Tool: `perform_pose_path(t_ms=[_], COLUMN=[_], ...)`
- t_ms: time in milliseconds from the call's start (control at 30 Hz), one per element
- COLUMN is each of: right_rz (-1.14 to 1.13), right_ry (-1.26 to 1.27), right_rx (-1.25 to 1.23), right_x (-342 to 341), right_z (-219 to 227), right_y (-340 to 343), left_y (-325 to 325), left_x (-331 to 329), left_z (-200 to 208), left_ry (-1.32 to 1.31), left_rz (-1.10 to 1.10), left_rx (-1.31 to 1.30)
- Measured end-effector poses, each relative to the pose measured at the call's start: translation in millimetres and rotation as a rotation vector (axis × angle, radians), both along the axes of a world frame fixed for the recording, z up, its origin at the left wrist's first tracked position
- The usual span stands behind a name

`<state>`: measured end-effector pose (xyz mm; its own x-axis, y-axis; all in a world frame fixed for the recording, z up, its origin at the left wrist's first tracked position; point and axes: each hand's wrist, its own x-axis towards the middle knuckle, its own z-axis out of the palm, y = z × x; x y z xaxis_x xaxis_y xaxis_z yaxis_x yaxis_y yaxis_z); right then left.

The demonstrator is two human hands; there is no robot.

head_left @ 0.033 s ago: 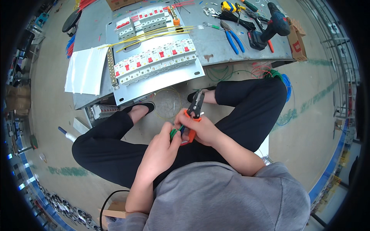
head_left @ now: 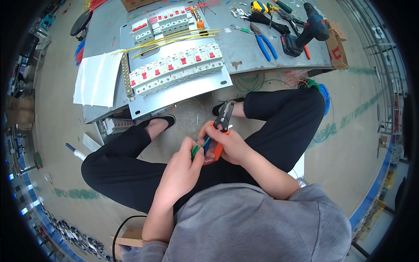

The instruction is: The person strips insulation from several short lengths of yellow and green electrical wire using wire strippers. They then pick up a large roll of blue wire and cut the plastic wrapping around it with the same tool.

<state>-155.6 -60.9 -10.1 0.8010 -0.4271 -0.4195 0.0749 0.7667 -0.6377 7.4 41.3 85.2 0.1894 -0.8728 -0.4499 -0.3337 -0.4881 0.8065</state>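
Note:
Over my lap, my right hand [head_left: 228,142] is wrapped round the orange handles of a black-jawed wire stripper [head_left: 224,114], whose jaws point away from me. My left hand [head_left: 181,163] is closed on a short green wire [head_left: 194,151], pinched between thumb and fingers. The wire reaches toward my right fingers; its far end is hidden there. A dark blue part shows between the hands, beside the orange handle. Ahead, a metal plate [head_left: 183,95] on the bench carries a row of white breakers [head_left: 174,70] with red switches.
Yellow wires [head_left: 170,39] lie across the plate, and a white sheet [head_left: 98,81] sits left of it. At the bench's right are blue-handled cutters [head_left: 264,45], black cable ties [head_left: 268,22] and a cordless drill [head_left: 307,32]. Green and blue wire coils [head_left: 322,94] rest beyond my right knee.
Both hands stay nearly in place. The stripper has shifted very slightly to the right, and more of the green wire shows between my hands.

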Motion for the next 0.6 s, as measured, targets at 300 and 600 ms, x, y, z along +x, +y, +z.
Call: perform_pose_path(t_ms=[300,600], right_rz=[0.073,0.033], right_ry=[0.28,0.374], right_rx=[-0.678,-1.341], right_x=[0.4,3.8], right_z=[9.9,45.2], right_y=[6.5,6.7], left_y=[11.9,26.8], left_x=[8.6,1.4], left_z=[18.4,49.3], left_ry=[0.249,0.127], left_rz=[0.115,0.006], left_rx=[-0.008,-0.078])
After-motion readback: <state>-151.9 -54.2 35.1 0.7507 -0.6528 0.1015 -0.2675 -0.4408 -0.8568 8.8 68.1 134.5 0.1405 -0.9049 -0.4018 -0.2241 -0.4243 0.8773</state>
